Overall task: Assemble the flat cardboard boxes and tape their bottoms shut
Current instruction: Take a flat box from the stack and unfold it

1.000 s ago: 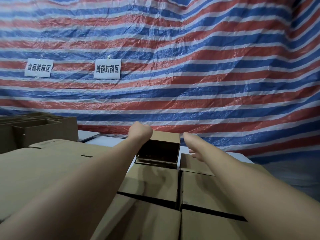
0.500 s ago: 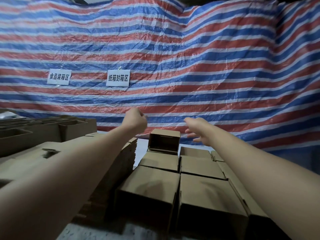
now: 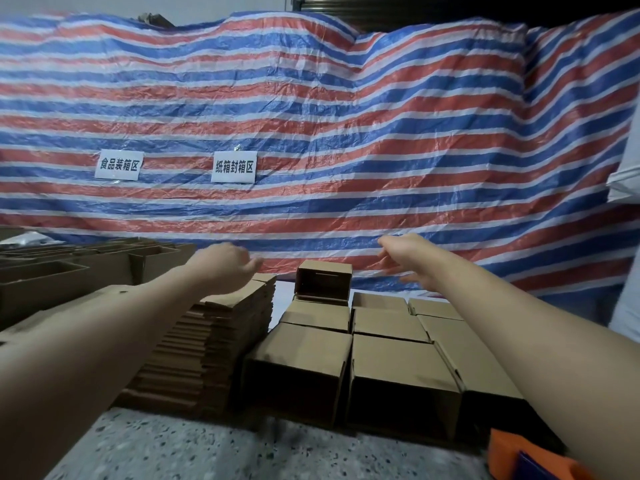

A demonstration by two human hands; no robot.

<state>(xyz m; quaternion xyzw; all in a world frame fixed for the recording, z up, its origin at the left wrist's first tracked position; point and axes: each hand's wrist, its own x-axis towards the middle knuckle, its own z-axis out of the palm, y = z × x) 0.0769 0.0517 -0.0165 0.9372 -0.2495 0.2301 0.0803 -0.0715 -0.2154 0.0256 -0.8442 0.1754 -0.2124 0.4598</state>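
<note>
On top of the far row of assembled brown cardboard boxes (image 3: pixel 388 362) sits one small open brown cardboard box (image 3: pixel 323 281) on its side, mouth toward the camera. Left of it stands the tall stack of flat brown cardboard blanks (image 3: pixel 221 341). The left hand (image 3: pixel 225 266) hovers left of the small box, fingers loosely curled, holding nothing; the right hand (image 3: pixel 403 252) hovers to its right, fingers spread. Probably a blank comes next: lift only the top sheet, squarely, by both edges.
</note>
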